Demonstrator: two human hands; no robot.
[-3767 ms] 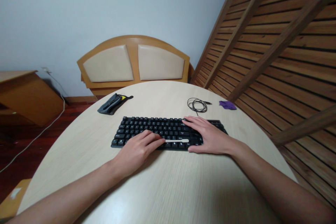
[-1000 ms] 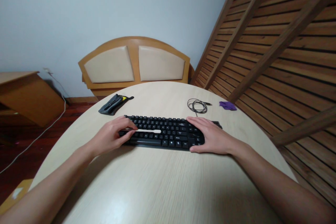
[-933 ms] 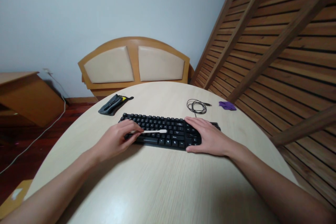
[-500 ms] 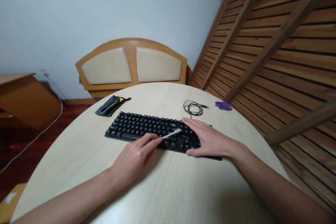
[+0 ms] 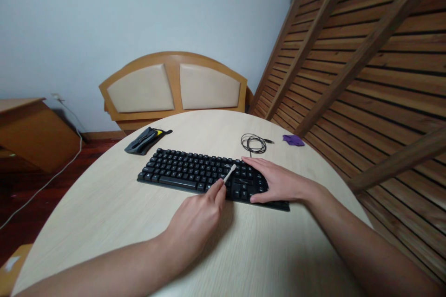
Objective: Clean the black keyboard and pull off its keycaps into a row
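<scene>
A black keyboard [image 5: 179,183] lies across the table in front of me. My left hand [image 5: 202,213] is closed around the handle of a slim white toothbrush [image 5: 230,172]. The brush's head points up and away, over the keys right of the keyboard's middle; whether its tip touches them I cannot tell. Over the keyboard's right end, my right hand [image 5: 278,180] spans it from back to front, fingers at the far edge and thumb close to the near edge, gripping it. Part of the number keys is hidden beneath that hand.
A coiled black cable [image 5: 253,144] lies behind the keyboard. Farther right is a crumpled purple cloth [image 5: 293,140]. At the back left rests a dark pouch [image 5: 146,141] with a yellow part. The round table [image 5: 114,222] stands beside a slatted wooden panel [image 5: 365,55].
My left hand has moved right and turned, so the toothbrush now points more steeply away from me, its head slightly farther back. My right hand stays at the keyboard's right end.
</scene>
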